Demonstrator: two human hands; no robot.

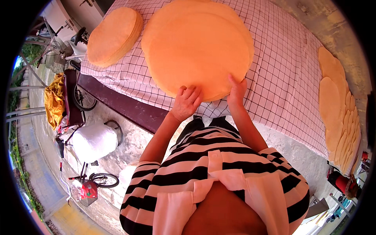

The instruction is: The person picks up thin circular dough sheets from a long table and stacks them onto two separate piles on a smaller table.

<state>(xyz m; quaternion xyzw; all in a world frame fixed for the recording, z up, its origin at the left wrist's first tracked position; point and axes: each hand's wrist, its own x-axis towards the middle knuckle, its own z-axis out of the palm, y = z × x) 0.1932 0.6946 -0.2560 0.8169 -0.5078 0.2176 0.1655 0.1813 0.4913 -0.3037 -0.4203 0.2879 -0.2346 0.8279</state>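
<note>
The large stack of thin, round, orange-yellow sheets (196,47) is lying on the worktop (290,98), over a pale cloth with a dark grid pattern (274,66). Both hands are working at its near edge. Handling the rim well probably means keeping the fingertips light, supporting the sheets from both sides and easing any layer evenly, since such thin, floppy sheets could be creasing or tearing under a sharp pull.

The left hand (188,103) is curling its fingers onto the near rim; whether its grip is pinching a sheet or only pressing, I cannot tell. The right hand (237,94) is resting its thumb on the top sheet near the right-hand rim, while its fingers are extending beside the edge; how firmly that grip is closing is hidden. A smaller orange-yellow stack of thin sheets (111,37) is sitting beyond, to the left.
</note>
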